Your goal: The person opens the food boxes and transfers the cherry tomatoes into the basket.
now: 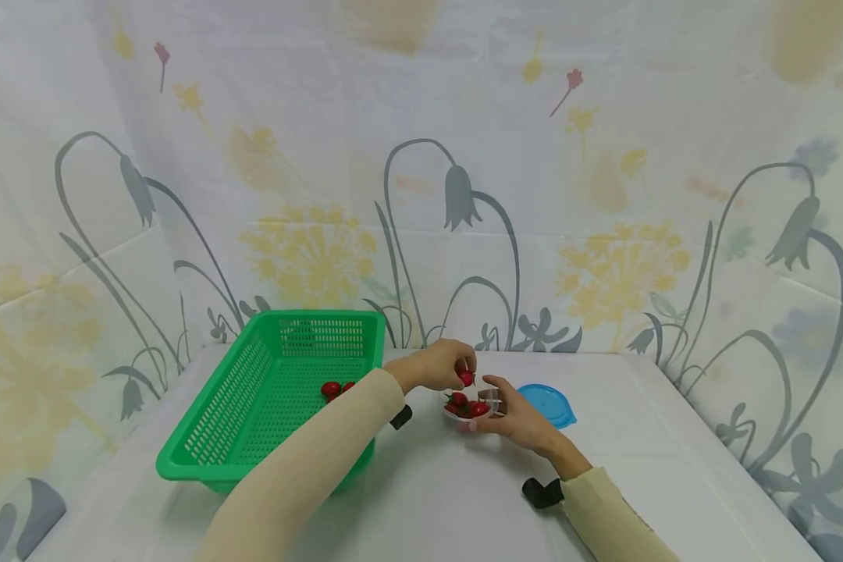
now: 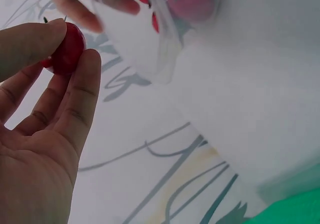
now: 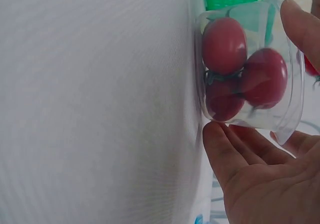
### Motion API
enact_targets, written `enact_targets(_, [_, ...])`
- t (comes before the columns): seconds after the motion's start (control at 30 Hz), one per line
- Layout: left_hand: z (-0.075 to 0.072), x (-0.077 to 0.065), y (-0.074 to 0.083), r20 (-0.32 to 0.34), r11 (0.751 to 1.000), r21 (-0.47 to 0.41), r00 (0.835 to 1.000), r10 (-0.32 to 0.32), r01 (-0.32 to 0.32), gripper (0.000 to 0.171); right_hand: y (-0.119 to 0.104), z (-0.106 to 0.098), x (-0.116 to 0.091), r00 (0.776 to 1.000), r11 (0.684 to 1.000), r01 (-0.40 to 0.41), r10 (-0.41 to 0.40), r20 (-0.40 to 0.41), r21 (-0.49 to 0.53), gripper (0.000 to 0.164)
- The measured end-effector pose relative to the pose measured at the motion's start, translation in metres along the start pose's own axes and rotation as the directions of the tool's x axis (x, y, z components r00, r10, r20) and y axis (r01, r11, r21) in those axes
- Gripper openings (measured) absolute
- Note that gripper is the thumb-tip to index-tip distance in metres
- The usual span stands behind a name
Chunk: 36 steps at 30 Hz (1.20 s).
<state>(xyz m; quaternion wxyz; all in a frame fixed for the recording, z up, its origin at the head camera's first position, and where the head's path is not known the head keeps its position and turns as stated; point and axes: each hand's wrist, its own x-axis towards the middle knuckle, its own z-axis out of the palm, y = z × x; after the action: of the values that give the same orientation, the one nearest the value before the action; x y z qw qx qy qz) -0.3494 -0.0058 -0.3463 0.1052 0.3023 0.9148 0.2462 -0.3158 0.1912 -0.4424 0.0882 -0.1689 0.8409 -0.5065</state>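
My left hand (image 1: 437, 364) pinches a red cherry tomato (image 2: 69, 52) between thumb and fingertips, just above a small clear plastic container (image 3: 256, 14). Green stem bits show on this tomato in the left wrist view. Several more cherry tomatoes (image 3: 225, 46) lie inside the container, visible through its wall. My right hand (image 1: 518, 425) holds the container, thumb at its rim and fingers along the opposite side. The container sits at the white tabletop, its rim facing up.
A large green plastic basket (image 1: 204, 414) stands on the left, with a few cherry tomatoes (image 1: 331, 389) at its right side, partly hidden by my left arm. A blue lid (image 1: 549, 406) lies behind my right hand. A flower-printed cloth (image 1: 421, 94) hangs behind the table.
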Motion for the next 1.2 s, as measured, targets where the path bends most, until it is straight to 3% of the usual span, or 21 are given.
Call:
enact_targets(0.23, [-0.027,-0.025,-0.002,-0.024,0.999,0.006,0.998,0.05,-0.05,0.018,-0.008,0.003,-0.005,1.0,1.0,-0.014,0.014,-0.019,0.017,0.088])
enact_targets(0.33, [-0.04,-0.039,-0.008,-0.042,0.998,-0.005,0.997,0.06,-0.061,0.018,-0.001,0.003,-0.001,1.0,1.0,-0.014,0.014,-0.019,0.01,0.088])
enact_targets(0.5, [-0.062,-0.063,-0.024,-0.092,0.997,-0.011,0.993,0.078,-0.079,0.019,0.0,0.002,0.0,1.0,1.0,-0.006,0.006,-0.009,0.013,0.09])
enact_targets(0.7, [-0.081,-0.092,-0.056,-0.135,0.999,-0.015,0.99,0.043,-0.045,0.018,0.0,0.002,-0.001,1.0,1.0,0.006,-0.006,-0.003,0.017,0.089])
enact_targets(0.9, [-0.088,-0.114,-0.087,-0.14,1.0,0.002,0.99,-0.023,0.024,0.018,0.003,0.001,0.0,1.0,1.0,0.004,-0.004,0.002,0.003,0.09])
enact_targets(1.0, [-0.086,-0.119,-0.103,-0.126,0.999,0.024,0.992,-0.031,0.035,0.019,0.002,0.0,0.001,1.0,1.0,0.006,-0.006,-0.004,-0.001,0.09])
enact_targets(1.2, [-0.076,-0.124,-0.133,-0.086,0.993,0.051,0.991,-0.105,0.11,0.022,0.002,0.0,0.001,1.0,1.0,0.001,-0.001,0.006,0.008,0.092])
